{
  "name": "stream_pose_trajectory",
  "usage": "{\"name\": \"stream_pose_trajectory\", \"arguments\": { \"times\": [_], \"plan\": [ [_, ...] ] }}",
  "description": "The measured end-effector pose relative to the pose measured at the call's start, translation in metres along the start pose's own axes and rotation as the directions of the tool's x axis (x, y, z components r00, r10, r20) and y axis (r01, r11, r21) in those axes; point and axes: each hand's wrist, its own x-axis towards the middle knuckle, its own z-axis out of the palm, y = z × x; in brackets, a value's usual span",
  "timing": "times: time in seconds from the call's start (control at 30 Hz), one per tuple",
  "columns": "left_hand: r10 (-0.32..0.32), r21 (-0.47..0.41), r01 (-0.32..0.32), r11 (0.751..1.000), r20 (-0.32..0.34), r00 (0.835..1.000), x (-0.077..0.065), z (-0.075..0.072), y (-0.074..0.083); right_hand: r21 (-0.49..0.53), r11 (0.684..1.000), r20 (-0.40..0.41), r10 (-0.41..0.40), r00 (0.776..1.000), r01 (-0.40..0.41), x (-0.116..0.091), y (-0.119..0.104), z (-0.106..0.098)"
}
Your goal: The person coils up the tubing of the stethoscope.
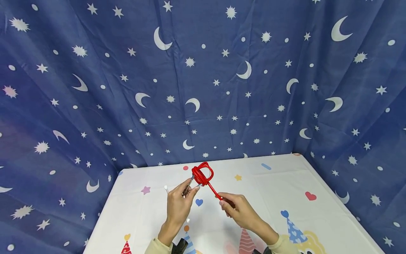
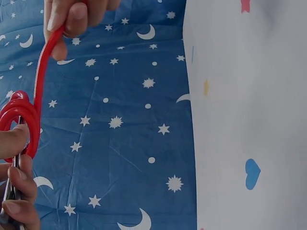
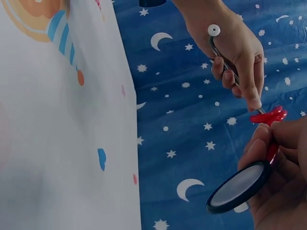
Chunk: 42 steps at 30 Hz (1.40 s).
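Two curled grips we see: left hand (image 1: 179, 204) round metal tubes (image 1: 188, 187), right hand (image 1: 241, 210) pinching looped red tubing (image 1: 214, 191), round disc (image 3: 237, 186) beside; starry curtain (image 1: 209, 123) far.

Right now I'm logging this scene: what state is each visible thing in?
Red tube: coiled in loops, one length straight
Metal ear tubes: gripped by left hand
Chest piece: flat face showing
Right hand: gripping red tube
Table cover: spread out
Curtain: hanging, creased

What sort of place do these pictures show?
Probably a curtained-off workspace: blue fabric curtains patterned with white moons and stars hang behind and beside a white table printed with cartoon party hats.
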Motion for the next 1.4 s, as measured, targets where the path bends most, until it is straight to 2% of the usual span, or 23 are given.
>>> {"name": "stream_pose_trajectory", "arguments": {
  "times": [0.37, 0.57, 0.8, 0.93, 1.1, 1.2, 1.3, 1.4],
  "plan": [
    [0.027, 0.124, -0.031, 0.992, 0.032, 0.999, -0.003, 0.001, -0.002, 0.040, 0.998, 0.003, -0.039, 0.999, 0.039, -0.002, -0.002, 0.001],
    [0.047, 0.161, -0.056, 0.985, 0.060, 0.997, -0.004, 0.002, -0.004, 0.066, 0.997, -0.016, -0.044, 0.999, 0.045, -0.005, -0.006, 0.001],
    [0.057, 0.199, -0.072, 0.977, 0.082, 0.995, -0.006, 0.002, -0.003, 0.108, 0.992, 0.014, -0.072, 0.997, 0.070, -0.006, -0.007, 0.002],
    [0.065, 0.210, -0.088, 0.974, 0.111, 0.992, -0.006, 0.002, -0.003, 0.167, 0.983, 0.028, -0.087, 0.996, 0.081, -0.004, -0.008, 0.000],
    [0.076, 0.219, -0.108, 0.970, 0.146, 0.986, -0.008, 0.002, -0.003, 0.273, 0.961, 0.057, -0.068, 0.996, 0.050, -0.002, -0.013, -0.003],
    [0.079, 0.223, -0.112, 0.968, 0.153, 0.985, -0.008, 0.002, -0.003, 0.240, 0.968, 0.043, -0.084, 0.996, 0.071, -0.001, -0.015, -0.003],
    [0.094, 0.223, -0.129, 0.966, 0.160, 0.983, -0.009, 0.002, -0.003, 0.121, 0.985, -0.002, -0.127, 0.992, 0.126, 0.001, -0.016, -0.002],
    [0.123, 0.221, -0.163, 0.962, 0.182, 0.976, -0.011, 0.003, -0.003, 0.006, 0.981, -0.071, -0.195, 0.978, 0.196, 0.004, -0.020, -0.002]
  ]
}}
